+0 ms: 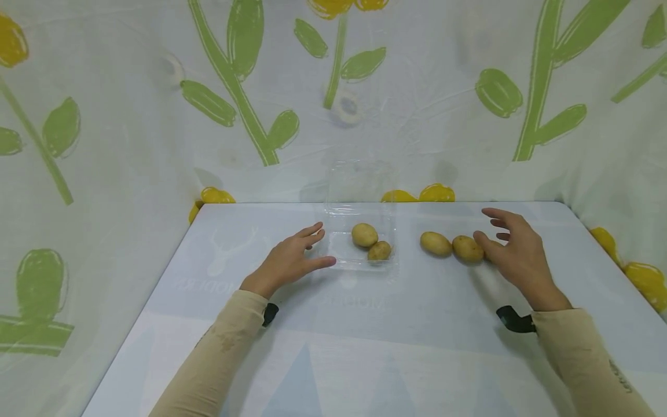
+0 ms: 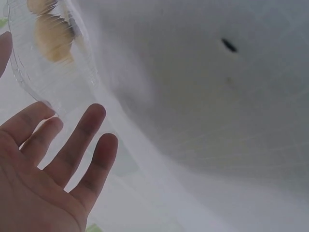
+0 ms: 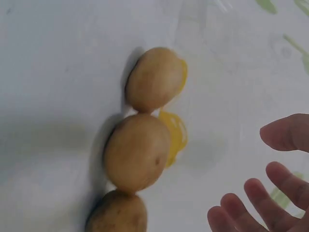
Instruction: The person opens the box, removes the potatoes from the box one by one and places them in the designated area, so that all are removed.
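In the head view a clear plastic clamshell box (image 1: 339, 249) stands with its lid raised at the back. Inside it lie a larger potato (image 1: 364, 235) and a smaller potato (image 1: 379, 251). My left hand (image 1: 289, 260) is beside the box's left side, fingers spread and holding nothing. To the right of the box, a potato (image 1: 435, 244) and another potato (image 1: 468, 249) lie in a row. The right wrist view shows a third potato (image 3: 118, 215) at the row's end, mostly hidden by my hand in the head view. Above that end hovers my right hand (image 1: 521, 260), fingers apart, gripping nothing.
The white table (image 1: 365, 359) carries pale printed shapes. Behind it hangs a white cloth (image 1: 427, 116) with green and yellow plant prints, which also covers both sides. A dark strap end (image 1: 516, 319) sticks out at my right wrist.
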Tool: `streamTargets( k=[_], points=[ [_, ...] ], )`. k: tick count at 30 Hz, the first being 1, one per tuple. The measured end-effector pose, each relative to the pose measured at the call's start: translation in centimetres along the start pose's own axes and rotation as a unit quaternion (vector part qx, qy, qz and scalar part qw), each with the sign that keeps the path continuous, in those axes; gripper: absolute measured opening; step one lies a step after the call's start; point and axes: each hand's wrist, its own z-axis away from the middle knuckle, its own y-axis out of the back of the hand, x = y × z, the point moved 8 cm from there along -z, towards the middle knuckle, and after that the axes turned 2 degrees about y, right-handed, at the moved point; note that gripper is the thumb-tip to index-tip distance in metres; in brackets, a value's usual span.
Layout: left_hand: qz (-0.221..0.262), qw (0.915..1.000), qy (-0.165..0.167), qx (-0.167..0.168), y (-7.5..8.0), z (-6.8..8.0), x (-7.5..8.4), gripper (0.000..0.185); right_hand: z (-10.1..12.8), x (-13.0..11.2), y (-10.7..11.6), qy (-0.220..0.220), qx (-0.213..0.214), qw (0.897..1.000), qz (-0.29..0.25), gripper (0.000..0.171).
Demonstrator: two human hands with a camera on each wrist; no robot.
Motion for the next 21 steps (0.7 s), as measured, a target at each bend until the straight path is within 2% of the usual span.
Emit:
streamTargets(
  k=[14, 21],
  points=[
    [-0.019, 0.9998, -0.010, 0.002, 0.2, -0.2, 0.7, 0.085, -0.2, -5.3, -3.2, 0.043, -0.022, 0.997, -0.056, 0.051],
    [0.002, 0.9998, -0.018, 0.013, 0.3, -0.1, 0.7, 0.083, -0.5, -7.5, -5.8, 0.066, -0.051, 0.993, -0.078, 0.050]
  ],
)
